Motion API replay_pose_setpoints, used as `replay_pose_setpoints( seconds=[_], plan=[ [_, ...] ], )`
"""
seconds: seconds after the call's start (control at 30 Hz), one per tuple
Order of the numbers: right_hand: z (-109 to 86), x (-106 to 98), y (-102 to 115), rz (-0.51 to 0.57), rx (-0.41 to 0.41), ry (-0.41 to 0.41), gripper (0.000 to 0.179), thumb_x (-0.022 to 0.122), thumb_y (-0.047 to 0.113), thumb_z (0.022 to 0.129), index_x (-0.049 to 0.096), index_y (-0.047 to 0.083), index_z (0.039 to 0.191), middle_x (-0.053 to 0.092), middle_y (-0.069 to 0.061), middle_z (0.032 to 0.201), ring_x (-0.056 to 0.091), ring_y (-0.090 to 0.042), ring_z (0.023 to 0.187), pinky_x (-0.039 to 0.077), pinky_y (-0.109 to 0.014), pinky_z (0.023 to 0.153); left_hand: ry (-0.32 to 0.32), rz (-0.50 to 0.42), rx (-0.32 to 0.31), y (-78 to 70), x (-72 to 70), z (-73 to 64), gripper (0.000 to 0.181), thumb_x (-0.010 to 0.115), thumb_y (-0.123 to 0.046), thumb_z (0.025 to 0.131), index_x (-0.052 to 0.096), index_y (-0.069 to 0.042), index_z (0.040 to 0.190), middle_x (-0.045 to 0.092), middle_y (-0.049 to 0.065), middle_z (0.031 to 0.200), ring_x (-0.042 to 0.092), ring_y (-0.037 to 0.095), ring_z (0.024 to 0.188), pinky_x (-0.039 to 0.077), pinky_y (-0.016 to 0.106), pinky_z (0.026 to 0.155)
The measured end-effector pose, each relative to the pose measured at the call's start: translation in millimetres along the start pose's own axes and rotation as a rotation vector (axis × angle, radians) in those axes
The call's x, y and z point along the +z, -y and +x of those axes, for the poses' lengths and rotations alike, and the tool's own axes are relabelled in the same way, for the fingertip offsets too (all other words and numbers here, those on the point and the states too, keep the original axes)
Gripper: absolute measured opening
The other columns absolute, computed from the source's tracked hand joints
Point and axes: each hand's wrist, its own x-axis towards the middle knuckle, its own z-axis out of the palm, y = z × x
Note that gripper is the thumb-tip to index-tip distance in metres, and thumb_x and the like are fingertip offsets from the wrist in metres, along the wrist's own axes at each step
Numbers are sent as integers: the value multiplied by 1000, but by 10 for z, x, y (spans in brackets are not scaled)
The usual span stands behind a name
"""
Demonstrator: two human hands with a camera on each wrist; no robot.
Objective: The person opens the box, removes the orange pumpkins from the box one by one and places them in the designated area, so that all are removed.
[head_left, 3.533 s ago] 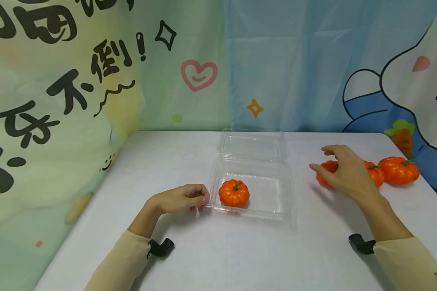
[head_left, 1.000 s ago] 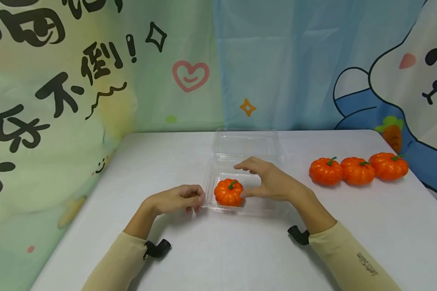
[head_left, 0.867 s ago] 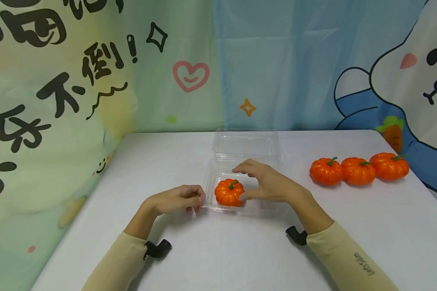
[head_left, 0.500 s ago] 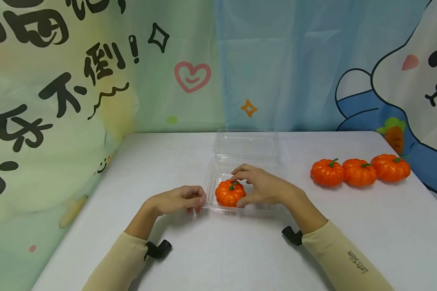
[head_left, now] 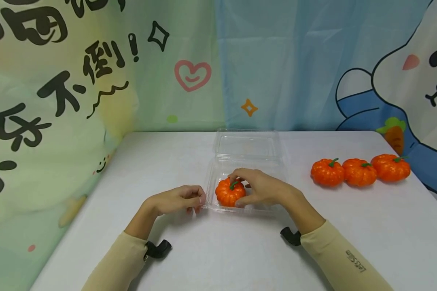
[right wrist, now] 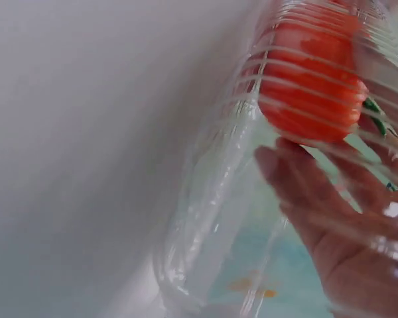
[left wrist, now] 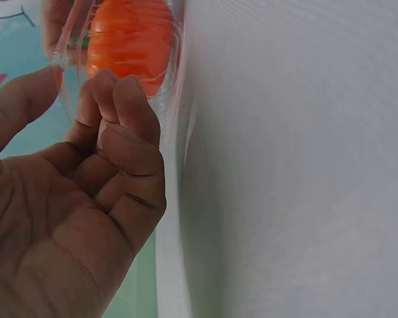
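Note:
An orange toy pumpkin [head_left: 226, 194] with a green stem sits in the front left part of a clear plastic box [head_left: 266, 209], whose lid [head_left: 247, 145] lies folded back. My right hand [head_left: 264, 188] reaches into the box and grips that pumpkin, fingers over its top and thumb at its near right side. In the right wrist view the pumpkin [right wrist: 308, 86] and hand [right wrist: 345, 225] show through the ribbed clear wall. At the box's front left corner my left hand [head_left: 178, 199] pinches the rim; the left wrist view shows its thumb against the clear edge [left wrist: 61, 59].
In a row on the right of the white table [head_left: 218, 250] stand three more orange pumpkins, left [head_left: 327, 172], middle [head_left: 359, 172] and right [head_left: 391, 167]. A printed cloth backdrop [head_left: 262, 64] hangs behind the table.
My right hand has come from the row of pumpkins on the right to the box, then lowered and closed its fingers on the pumpkin there. The left hand stays at the rim.

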Motion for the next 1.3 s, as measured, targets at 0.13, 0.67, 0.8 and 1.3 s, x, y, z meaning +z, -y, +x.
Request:
replay_pose_setpoints(
  seconds=[0.13,0.67,0.8,1.3],
  plan=[
    [-36,-17,-13,5,-20,-29,57,87,18,84,57,14,133,61,0,134,57,-25,127,52,-43,103,-1,1,0,14,5,-5,19,54,-22,106,59,-4,110,63,12,92,59,26,86,49,31,75],
    [-175,-108,-117,-199,-213,-188,65,88,14,80,63,10,140,57,-7,146,50,-31,137,42,-54,111,-8,-4,2,32,31,-32,20,53,-22,106,58,-3,108,63,18,91,58,27,85,49,31,75],
    [-221,-138,-115,-213,-211,-231,65,88,14,80,63,12,141,55,-6,147,47,-30,138,43,-52,110,-9,0,2,30,29,-26,19,53,-23,106,58,-4,108,63,17,91,59,26,85,49,31,75],
    [-498,-390,-201,-309,-221,-361,70,88,5,79,59,11,143,50,-8,148,44,-31,135,50,-53,102,-16,5,3,0,2,-34,22,53,-23,107,58,-2,110,64,13,92,59,24,84,49,30,74]
  ],
)
